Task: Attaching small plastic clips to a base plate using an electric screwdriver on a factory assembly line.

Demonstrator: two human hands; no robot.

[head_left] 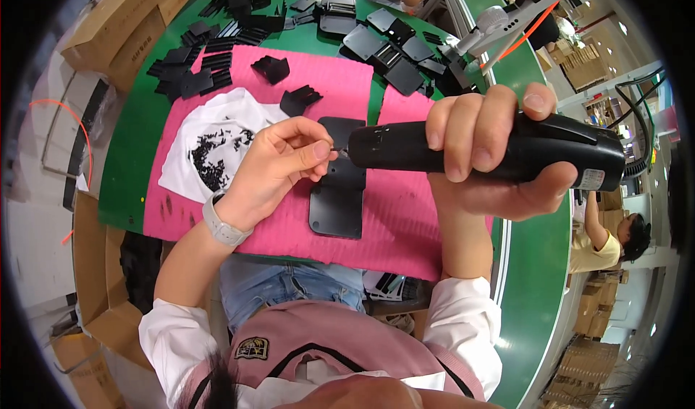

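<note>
My right hand is wrapped round a black electric screwdriver, held level with its tip pointing left. At that tip, the fingers of my left hand are pinched together; whatever they hold is too small to make out. Below the tip lies a flat black plate with a hinge-like middle, its upper part partly covered by the screwdriver. Left of my left hand, a white cloth bears a heap of small black screws.
Pink foam sheeting covers part of the green table. Two black bent brackets lie on it. Piles of black parts and black hinged plates are along the far side. Cardboard boxes stand left; a coiled cable hangs right.
</note>
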